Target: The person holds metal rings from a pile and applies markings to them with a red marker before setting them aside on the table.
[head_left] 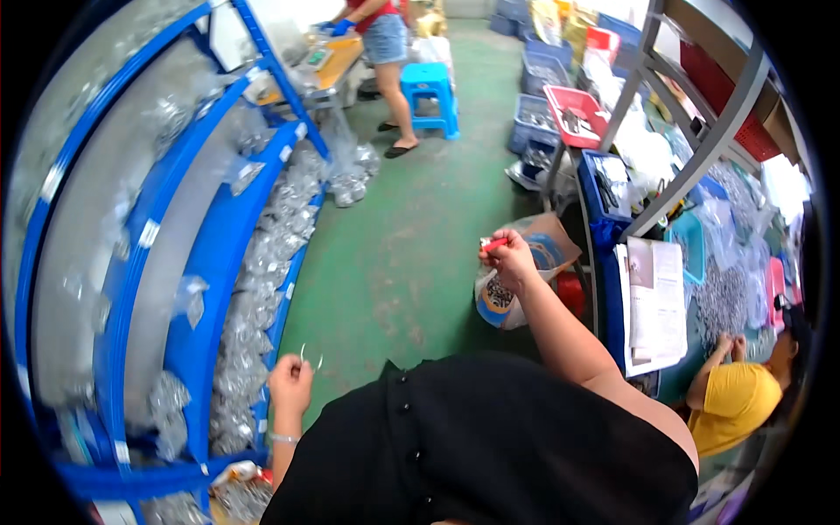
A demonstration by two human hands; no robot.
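Jutting leftward from the right grip [514, 259]: small red object [496, 246].

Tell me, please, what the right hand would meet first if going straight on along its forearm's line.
Across the green floor, the blue plastic stool looks first in line for the right hand, though depth is unclear and the hand might pass above.

Small red object [496, 246] and, lower left, thin curved white strip [320, 360], both mid-air

Head-worn fisheye, looking down and ahead
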